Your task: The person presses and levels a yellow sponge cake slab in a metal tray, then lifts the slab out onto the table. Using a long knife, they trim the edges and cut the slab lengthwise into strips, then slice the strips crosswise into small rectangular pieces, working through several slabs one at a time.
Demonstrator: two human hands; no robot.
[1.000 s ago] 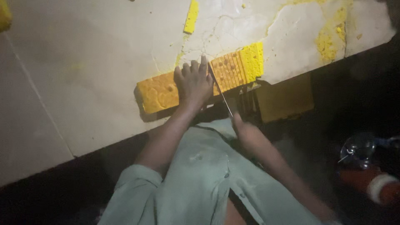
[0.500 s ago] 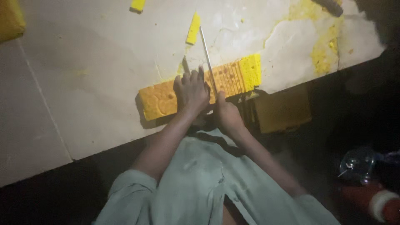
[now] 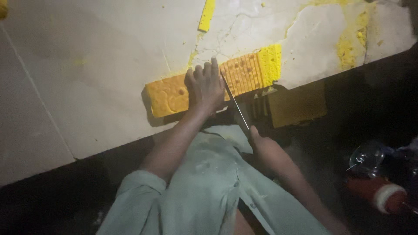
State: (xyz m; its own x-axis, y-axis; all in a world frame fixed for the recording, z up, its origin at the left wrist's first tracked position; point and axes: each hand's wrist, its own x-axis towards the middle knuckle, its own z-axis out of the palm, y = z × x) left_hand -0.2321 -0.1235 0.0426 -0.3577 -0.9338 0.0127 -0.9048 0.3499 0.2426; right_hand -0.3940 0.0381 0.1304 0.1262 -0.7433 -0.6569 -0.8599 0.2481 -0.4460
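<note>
Fingers (image 3: pixel 204 72) of the left hand (image 3: pixel 208 89) lie spread and flat on top of the long yellow block (image 3: pixel 167 93), pressing it down near its middle, at the near edge of the pale surface (image 3: pixel 87 65). Just beside them, on their right, a thin knife blade (image 3: pixel 235 102) slants across the block; the right hand (image 3: pixel 263 146) is closed on its handle below the surface edge, though the dim light hides the grip itself. Half a second ago that blade stood pushed forward, well past the fingers over the surface; now it is drawn back toward the body, so the sawing stroke has reversed and the cut sits right at the fingertips. Beyond the blade the block is already scored into narrow slices (image 3: pixel 244 74). A loose yellow strip (image 3: pixel 207 15) lies farther out from the fingers. Below the edge, right of the knife hand, hangs a dark yellow box-like thing (image 3: pixel 298 104); I cannot tell what it holds. Yellow crumbs (image 3: pixel 348 48) smear the surface.
</note>
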